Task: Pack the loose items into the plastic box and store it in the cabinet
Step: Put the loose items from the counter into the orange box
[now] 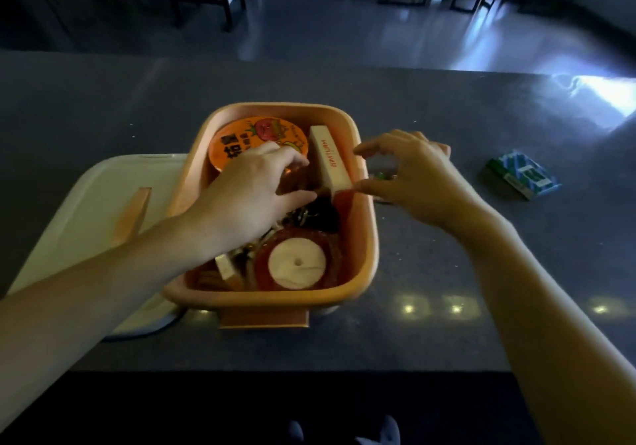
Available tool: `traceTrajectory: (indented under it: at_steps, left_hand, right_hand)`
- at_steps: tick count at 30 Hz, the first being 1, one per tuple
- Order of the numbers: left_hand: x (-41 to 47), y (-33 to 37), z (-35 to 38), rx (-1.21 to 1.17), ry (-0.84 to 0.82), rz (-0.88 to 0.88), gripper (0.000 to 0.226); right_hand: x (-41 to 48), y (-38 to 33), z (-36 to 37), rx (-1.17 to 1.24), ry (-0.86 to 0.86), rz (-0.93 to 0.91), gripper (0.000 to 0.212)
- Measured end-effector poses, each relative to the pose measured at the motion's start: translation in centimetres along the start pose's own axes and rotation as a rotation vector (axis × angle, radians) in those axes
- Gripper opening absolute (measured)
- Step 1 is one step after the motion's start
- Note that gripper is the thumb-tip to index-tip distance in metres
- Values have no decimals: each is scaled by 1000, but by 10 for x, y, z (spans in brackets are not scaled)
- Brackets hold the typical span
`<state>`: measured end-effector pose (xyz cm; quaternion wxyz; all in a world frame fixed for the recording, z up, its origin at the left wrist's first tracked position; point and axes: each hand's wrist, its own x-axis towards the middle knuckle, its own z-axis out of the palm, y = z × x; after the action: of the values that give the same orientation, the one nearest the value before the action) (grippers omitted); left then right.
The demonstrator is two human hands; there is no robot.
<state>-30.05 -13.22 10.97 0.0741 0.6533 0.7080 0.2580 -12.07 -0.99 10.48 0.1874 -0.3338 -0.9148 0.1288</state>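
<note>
An orange plastic box (365,227) stands open mid-counter. Inside lie an orange-lidded noodle cup (244,134), a long white carton with red lettering (328,157), a red ribbon spool with a white core (297,265), a dark tangle of small items (318,215) and a small white piece (225,267). My left hand (254,193) reaches into the box between cup and carton, fingers curled downward; what they touch is hidden. My right hand (409,172) hovers over the right rim, fingers spread, thumb tip touching the carton's near end. A blue-green packet (521,176) lies loose on the counter to the right.
The box's white lid (79,214), with an orange clip (132,217), lies on the counter at left, partly under the box. A small greenish object (382,173) sits on the counter beneath my right hand. Beyond the dark counter (447,289) is floor with chairs and tables.
</note>
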Motion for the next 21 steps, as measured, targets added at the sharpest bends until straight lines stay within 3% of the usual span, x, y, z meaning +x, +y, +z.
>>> traceTrajectory:
  at_steps: [5, 11, 14, 17, 21]
  left_hand:
    - [17, 61, 32, -45, -12, 32, 39]
    - [46, 116, 88, -62, 45, -24, 33]
    - [58, 133, 121, -24, 51, -114, 40]
    - [61, 131, 150, 166, 4, -223, 52]
    - [60, 108, 170, 419, -124, -499, 67]
  right_hand:
    - [-13, 71, -19, 59, -15, 115, 36]
    - [-12, 149, -15, 29, -177, 58, 33]
    - [-7, 174, -9, 20, -263, -5, 35]
    - [4, 189, -5, 36, -327, -72, 38]
    - [21, 198, 6, 52, -376, -155, 45]
